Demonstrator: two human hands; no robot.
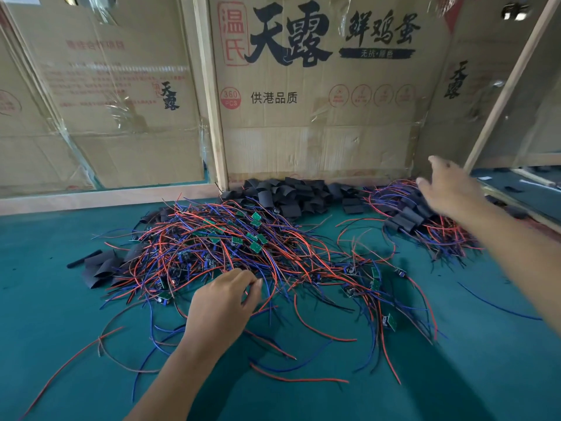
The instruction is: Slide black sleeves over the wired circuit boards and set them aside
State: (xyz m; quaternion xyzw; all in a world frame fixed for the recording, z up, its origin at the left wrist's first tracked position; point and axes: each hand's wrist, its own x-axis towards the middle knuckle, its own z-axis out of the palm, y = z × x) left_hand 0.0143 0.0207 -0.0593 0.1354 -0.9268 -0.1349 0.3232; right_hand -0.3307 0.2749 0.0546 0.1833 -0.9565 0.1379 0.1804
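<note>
Nearest you, on the green table mat, loose red and blue wires trail toward the front edge. Your left hand rests at the near edge of the big tangle of wired circuit boards, fingers curled down into the wires; whether they actually pinch a wire or board cannot be told. Small green boards show through the middle of that tangle, and a few more boards lie scattered to its right. At the tangle's left edge lies a small cluster of flat black sleeves.

Farther back on the right, your right hand hovers with fingers spread and holding nothing, blurred, just above a separate pile of sleeved boards with wires sticking out. Between the two piles, against the back wall, sits a heap of empty black sleeves. Behind everything stand cardboard panels printed with Chinese characters, framed by pale wooden strips.
</note>
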